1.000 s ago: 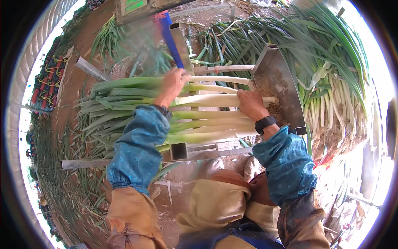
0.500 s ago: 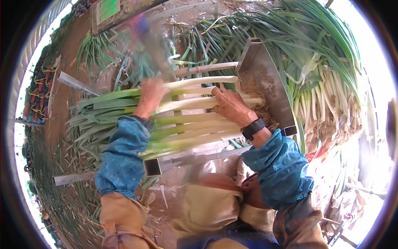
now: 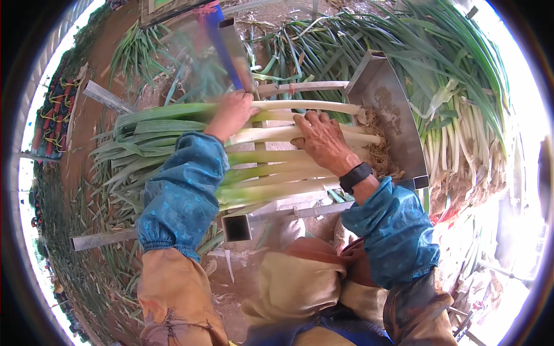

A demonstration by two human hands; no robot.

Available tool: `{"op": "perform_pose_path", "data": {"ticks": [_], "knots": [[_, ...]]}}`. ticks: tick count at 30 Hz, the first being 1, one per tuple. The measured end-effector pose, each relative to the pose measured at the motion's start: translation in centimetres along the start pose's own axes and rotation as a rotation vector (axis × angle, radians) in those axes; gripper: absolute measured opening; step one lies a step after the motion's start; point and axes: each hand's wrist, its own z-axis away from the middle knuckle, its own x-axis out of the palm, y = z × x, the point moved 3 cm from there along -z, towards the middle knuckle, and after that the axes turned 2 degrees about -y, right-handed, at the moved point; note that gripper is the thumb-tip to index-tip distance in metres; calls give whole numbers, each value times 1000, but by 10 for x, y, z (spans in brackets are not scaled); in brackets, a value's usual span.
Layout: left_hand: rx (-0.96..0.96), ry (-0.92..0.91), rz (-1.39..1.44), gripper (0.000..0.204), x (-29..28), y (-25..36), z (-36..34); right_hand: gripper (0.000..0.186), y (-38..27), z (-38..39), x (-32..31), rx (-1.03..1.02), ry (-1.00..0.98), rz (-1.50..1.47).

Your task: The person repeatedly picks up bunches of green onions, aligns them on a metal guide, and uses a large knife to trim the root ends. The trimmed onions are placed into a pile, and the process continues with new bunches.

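Leeks (image 3: 277, 180) lie crosswise on a metal rack (image 3: 385, 115), green leaves to the left and roots against the right plate. My left hand (image 3: 231, 115) is closed on an upper leek where green meets white, beside a metal post and blue strip (image 3: 221, 46). Its thumb is mostly hidden. My right hand (image 3: 323, 144) lies over the white stalks left of the roots (image 3: 369, 127), fingers curled round a middle leek, thumb on its near side. A blurred patch veils the area above my left hand.
Long leeks (image 3: 461, 127) are heaped at the back and right. A green bunch (image 3: 133, 55) and leaf scraps (image 3: 104, 271) lie on the ground at left. A framed panel (image 3: 164, 11) is at the top, a dark stack with red pieces (image 3: 55, 115) at far left, and my knees (image 3: 306, 277) below.
My right hand has moved leftward from the root ends along the stalks. My left hand dipped leftward half a second ago and now sits higher and further right, by the metal post again.
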Motion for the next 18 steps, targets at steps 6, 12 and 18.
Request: {"op": "perform_pose_path", "data": {"ticks": [6,12,18], "knots": [[-284,14,-181,38,-26,18,15,50,8,-2,6,10,-92,60],[-43,-122,-18,56,-28,34,42,47,21,-10,4,100,-22,77],[-184,-237,154,48,-50,18,23,51,44,-16,-1,321,-251,-190]]}}
